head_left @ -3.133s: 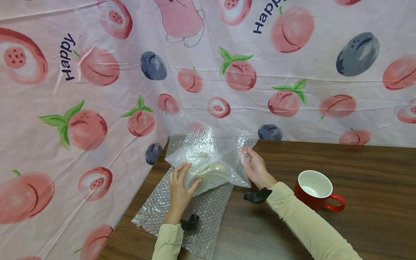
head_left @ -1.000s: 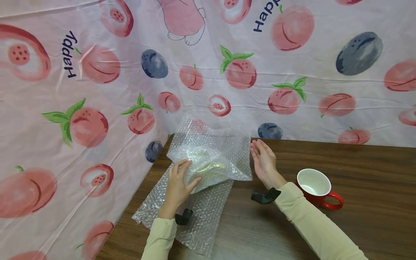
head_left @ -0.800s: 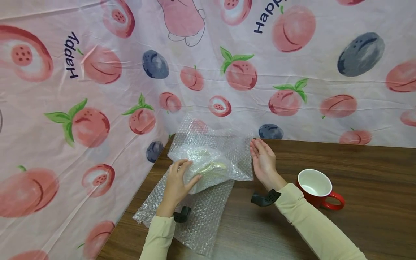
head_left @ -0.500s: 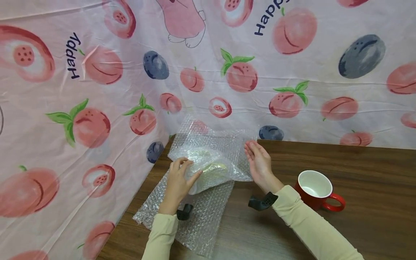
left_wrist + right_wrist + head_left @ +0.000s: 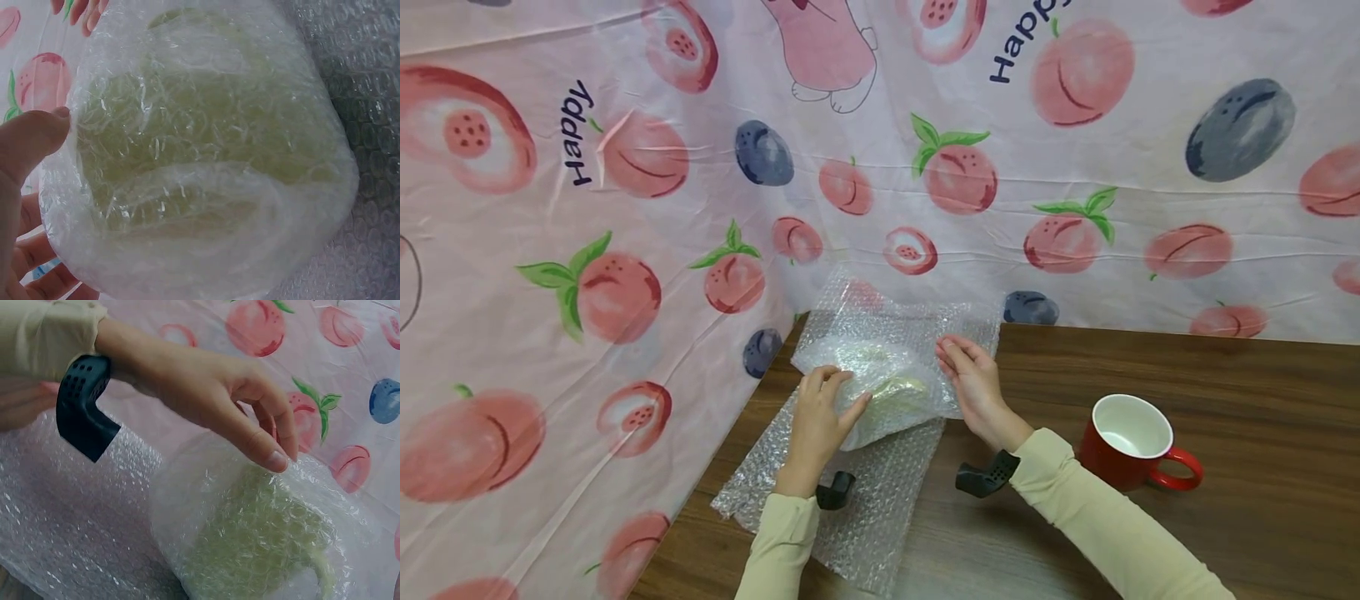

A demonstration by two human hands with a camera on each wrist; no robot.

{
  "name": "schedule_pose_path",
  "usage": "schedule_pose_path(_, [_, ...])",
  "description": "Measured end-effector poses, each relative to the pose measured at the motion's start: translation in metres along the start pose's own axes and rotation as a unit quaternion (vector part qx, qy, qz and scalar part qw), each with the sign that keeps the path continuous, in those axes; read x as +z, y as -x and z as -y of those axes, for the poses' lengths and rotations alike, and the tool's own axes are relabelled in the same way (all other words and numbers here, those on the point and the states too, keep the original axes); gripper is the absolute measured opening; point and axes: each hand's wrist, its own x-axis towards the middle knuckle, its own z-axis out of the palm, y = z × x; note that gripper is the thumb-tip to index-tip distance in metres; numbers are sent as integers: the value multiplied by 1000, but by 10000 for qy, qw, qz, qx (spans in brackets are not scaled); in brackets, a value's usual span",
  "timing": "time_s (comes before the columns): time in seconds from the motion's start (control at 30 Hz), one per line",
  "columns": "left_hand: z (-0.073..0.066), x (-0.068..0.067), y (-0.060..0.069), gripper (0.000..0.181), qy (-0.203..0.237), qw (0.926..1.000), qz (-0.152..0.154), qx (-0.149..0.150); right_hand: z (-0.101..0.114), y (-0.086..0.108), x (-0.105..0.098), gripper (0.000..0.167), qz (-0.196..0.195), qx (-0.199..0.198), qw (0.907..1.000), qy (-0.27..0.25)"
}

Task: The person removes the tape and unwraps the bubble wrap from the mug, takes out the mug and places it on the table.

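A yellow-green mug (image 5: 237, 556), blurred by the plastic, lies inside clear bubble wrap (image 5: 880, 508) at the left of the table. In the head view my left hand (image 5: 820, 425) holds the left side of the wrapped bundle. The left wrist view has its thumb on the near face and its fingers curled behind. My right hand (image 5: 976, 387) is at the bundle's right end, pinching the wrap between thumb and fingertips in the right wrist view. Part of the wrap lies flat under the bundle, and another part stands up behind it.
A red mug (image 5: 1120, 454) with a white inside stands on the brown wooden table (image 5: 1262, 400), close to my right forearm. A fruit-printed cloth (image 5: 880, 192) hangs at the back and left of the table.
My right hand was at the loose right edge of the wrap; it has moved left, toward the bundle. My left hand has stayed on the bundle's left side with little motion.
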Motion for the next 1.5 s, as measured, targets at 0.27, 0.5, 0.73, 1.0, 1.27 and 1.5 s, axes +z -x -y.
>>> schedule_pose_path(0.27, [-1, -3, 0, 35, 34, 9999, 80, -50, -12, 3, 7, 29, 296, -435, 9912, 1214])
schedule_pose_path(0.5, [1, -4, -1, 33, 119, 9998, 170, -37, -17, 6, 14, 30, 635, -994, 9761, 1825])
schedule_pose_path(0.73, [3, -5, -1, 31, 39, 9998, 203, 8, -23, 7, 16, 28, 975, -1473, 9581, 2255])
schedule_pose_path(1.0, [0, -1, -2, 26, -133, 9998, -2, 170, -21, 7, 12, 30, 918, -1567, 9525, 2446])
schedule_pose_path(1.27, [-1, 5, -1, 22, -124, 9993, -264, 222, -22, 7, 8, 27, 879, -1651, 9535, 2364])
schedule_pose_path(1.5, [0, 6, 0, 18, -34, 9980, -625, -24, -24, 7, 10, 23, 950, -1727, 9521, 2339])
